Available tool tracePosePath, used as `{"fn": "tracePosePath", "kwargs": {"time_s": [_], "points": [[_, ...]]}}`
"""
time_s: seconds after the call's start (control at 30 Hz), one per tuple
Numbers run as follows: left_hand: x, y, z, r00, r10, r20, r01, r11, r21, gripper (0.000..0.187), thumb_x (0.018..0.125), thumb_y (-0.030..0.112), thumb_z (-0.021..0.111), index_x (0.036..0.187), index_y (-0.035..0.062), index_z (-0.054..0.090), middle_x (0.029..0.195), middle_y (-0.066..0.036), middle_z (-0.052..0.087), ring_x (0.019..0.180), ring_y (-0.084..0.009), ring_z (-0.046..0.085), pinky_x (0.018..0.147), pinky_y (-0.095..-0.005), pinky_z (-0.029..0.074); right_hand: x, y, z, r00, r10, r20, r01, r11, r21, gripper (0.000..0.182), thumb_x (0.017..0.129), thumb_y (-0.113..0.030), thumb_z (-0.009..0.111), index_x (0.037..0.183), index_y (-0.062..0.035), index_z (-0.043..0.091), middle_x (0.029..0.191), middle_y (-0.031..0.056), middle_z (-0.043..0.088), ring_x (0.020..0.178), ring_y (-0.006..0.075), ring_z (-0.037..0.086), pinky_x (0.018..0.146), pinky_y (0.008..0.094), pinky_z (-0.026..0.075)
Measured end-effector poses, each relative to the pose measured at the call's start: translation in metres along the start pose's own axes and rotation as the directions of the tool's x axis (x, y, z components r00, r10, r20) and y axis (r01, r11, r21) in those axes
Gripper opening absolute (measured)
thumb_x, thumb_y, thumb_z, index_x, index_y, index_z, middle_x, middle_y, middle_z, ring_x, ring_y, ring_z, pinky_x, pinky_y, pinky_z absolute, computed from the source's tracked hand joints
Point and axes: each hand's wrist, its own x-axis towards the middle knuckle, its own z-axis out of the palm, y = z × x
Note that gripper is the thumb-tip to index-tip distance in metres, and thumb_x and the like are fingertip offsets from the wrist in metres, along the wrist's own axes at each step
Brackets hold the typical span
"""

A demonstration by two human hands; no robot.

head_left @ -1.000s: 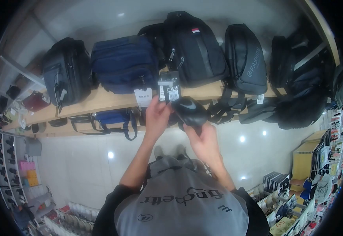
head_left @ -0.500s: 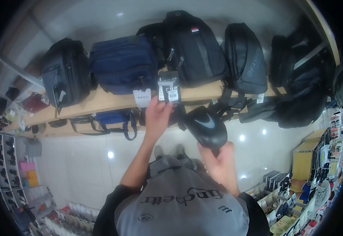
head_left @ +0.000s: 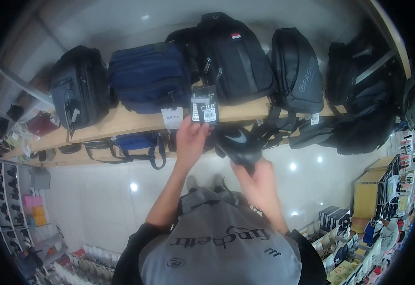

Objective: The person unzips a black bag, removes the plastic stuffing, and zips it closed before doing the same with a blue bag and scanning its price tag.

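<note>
My left hand [head_left: 191, 138] pinches the lower edge of a dark hang tag [head_left: 210, 113] with a white barcode label, in front of the shelf edge. My right hand [head_left: 259, 183] grips the near end of a rounded black cap-like item [head_left: 238, 143] with a pale swoosh on it, held to the right of the tag. Behind the tag stands a black backpack [head_left: 241, 66] with a small red-and-white label. Left of it sits a navy bag [head_left: 148, 78], with a pale tag [head_left: 172, 118] hanging beside my left hand.
On the wooden shelf [head_left: 131, 118] also stand a dark bag [head_left: 78, 85] at left and a black sling bag [head_left: 297, 71] at right. A blue bag [head_left: 136, 141] lies on the level below. Racks of goods line both sides of the glossy floor [head_left: 98, 194].
My right hand has moved left and slightly away from me, bringing the black cap-like item closer to the tag. My left hand stays in place on the tag.
</note>
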Motion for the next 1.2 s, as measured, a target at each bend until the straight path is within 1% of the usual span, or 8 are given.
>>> {"fn": "tracePosePath", "kwargs": {"time_s": [0.13, 0.3, 0.4, 0.5, 0.6, 0.8, 1.1, 1.2], "points": [[-0.001, -0.007, -0.003, 0.998, 0.063, -0.007, -0.062, 0.997, 0.047, 0.037, 0.115, 0.002, 0.069, 0.151, -0.0032, 0.061, 0.128, -0.012, 0.085, 0.112, -0.0153, 0.081, 0.094, -0.0304, 0.065, 0.021, 0.023, 0.02, 0.998, -0.052, -0.022, 0.052, 0.999, 0.009, 0.031, 0.104, -0.017, 0.078, 0.128, 0.0032, 0.074, 0.089, 0.0247, 0.08, 0.073, 0.0353, 0.078, 0.072, 0.0434, 0.059], [0.0, -0.005, 0.002, 0.999, 0.032, -0.013, -0.032, 0.998, -0.054, 0.037, 0.115, 0.001, 0.069, 0.151, -0.0029, 0.062, 0.124, -0.01, 0.086, 0.108, -0.0133, 0.08, 0.095, -0.0294, 0.065, 0.027, 0.019, 0.024, 0.997, -0.067, -0.029, 0.069, 0.995, 0.069, 0.03, 0.105, -0.016, 0.076, 0.127, 0.0034, 0.074, 0.091, 0.0246, 0.081, 0.077, 0.0354, 0.079, 0.074, 0.0436, 0.059], [0.0, -0.005, 0.0, 1.0, 0.011, -0.015, -0.012, 0.999, -0.052, 0.038, 0.115, 0.001, 0.069, 0.152, -0.0031, 0.061, 0.124, -0.01, 0.086, 0.108, -0.0137, 0.08, 0.095, -0.0297, 0.065, 0.027, 0.017, 0.017, 0.998, 0.024, 0.058, -0.028, 0.997, 0.067, 0.028, 0.106, -0.01, 0.076, 0.13, 0.004, 0.076, 0.105, 0.0132, 0.083, 0.096, 0.0159, 0.074, 0.088, 0.0356, 0.058], [0.001, -0.009, -0.001, 1.0, -0.002, -0.008, 0.001, 0.999, -0.053, 0.039, 0.115, 0.001, 0.069, 0.152, -0.0034, 0.061, 0.126, -0.011, 0.085, 0.109, -0.014, 0.08, 0.095, -0.0299, 0.066, 0.026, 0.015, 0.021, 0.999, -0.034, -0.037, 0.038, 0.991, 0.128, 0.027, 0.105, -0.008, 0.076, 0.13, 0.0038, 0.077, 0.105, 0.0125, 0.084, 0.096, 0.0156, 0.074, 0.09, 0.0348, 0.058], [0.0, -0.009, -0.002, 1.0, 0.005, 0.004, -0.004, 0.998, -0.058, 0.038, 0.115, 0.001, 0.069, 0.152, -0.0036, 0.061, 0.127, -0.011, 0.085, 0.11, -0.0144, 0.08, 0.095, -0.03, 0.066, 0.029, 0.017, 0.019, 1.0, -0.023, 0.011, 0.022, 0.997, 0.069, 0.027, 0.106, -0.008, 0.076, 0.13, 0.0034, 0.077, 0.106, 0.0124, 0.084, 0.097, 0.0157, 0.075, 0.09, 0.0343, 0.059], [0.001, -0.007, 0.0, 1.0, 0.028, 0.012, -0.027, 0.996, -0.083, 0.038, 0.116, -0.001, 0.067, 0.153, -0.0037, 0.059, 0.13, -0.013, 0.084, 0.114, -0.0163, 0.08, 0.097, -0.031, 0.066, 0.031, 0.017, 0.021, 1.0, -0.012, 0.009, 0.012, 1.0, 0.01, 0.026, 0.106, -0.009, 0.076, 0.128, 0.0035, 0.077, 0.101, 0.0144, 0.084, 0.091, 0.0163, 0.075, 0.085, 0.0356, 0.059], [0.001, -0.004, -0.001, 1.0, 0.021, 0.014, -0.02, 0.999, -0.046, 0.038, 0.116, -0.001, 0.066, 0.154, -0.003, 0.059, 0.131, -0.012, 0.084, 0.116, -0.0166, 0.08, 0.098, -0.0317, 0.066, 0.026, 0.016, 0.019, 0.997, -0.081, -0.014, 0.081, 0.997, -0.016, 0.026, 0.106, -0.012, 0.076, 0.127, 0.0029, 0.076, 0.092, 0.0155, 0.081, 0.08, 0.0176, 0.074, 0.078, 0.036, 0.058], [0.001, -0.007, -0.002, 0.999, 0.035, 0.012, -0.034, 0.998, -0.047, 0.038, 0.116, -0.001, 0.066, 0.154, -0.0026, 0.059, 0.131, -0.012, 0.084, 0.116, -0.0161, 0.08, 0.097, -0.0315, 0.066, 0.026, 0.013, 0.017, 0.995, -0.099, -0.005, 0.099, 0.995, -0.002, 0.032, 0.104, -0.014, 0.077, 0.129, 0.0055, 0.073, 0.094, 0.0299, 0.08, 0.083, 0.0471, 0.081, 0.075, 0.0472, 0.061]]}}
